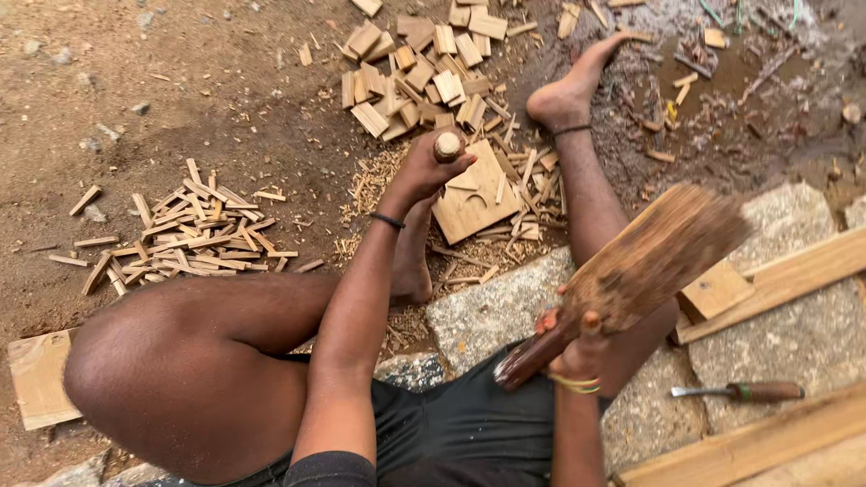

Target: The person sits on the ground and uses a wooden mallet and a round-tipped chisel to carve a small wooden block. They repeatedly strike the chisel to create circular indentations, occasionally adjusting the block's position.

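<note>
The left hand (424, 167) is closed around the wooden handle of one chisel (448, 146), probably stood upright on the square wood block (474, 194) to split it. The right hand (573, 347) grips one raised wooden mallet (645, 266). Two piles of split sticks (194, 230) flank the person's feet; a second chisel (740, 391) lies on stone.

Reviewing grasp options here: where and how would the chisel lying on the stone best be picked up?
Grip the chisel by its rounded brown wooden handle, at its right end, coming from above. It lies flat on the stone slab with the metal blade pointing left toward the person, and nothing touches it.
</note>
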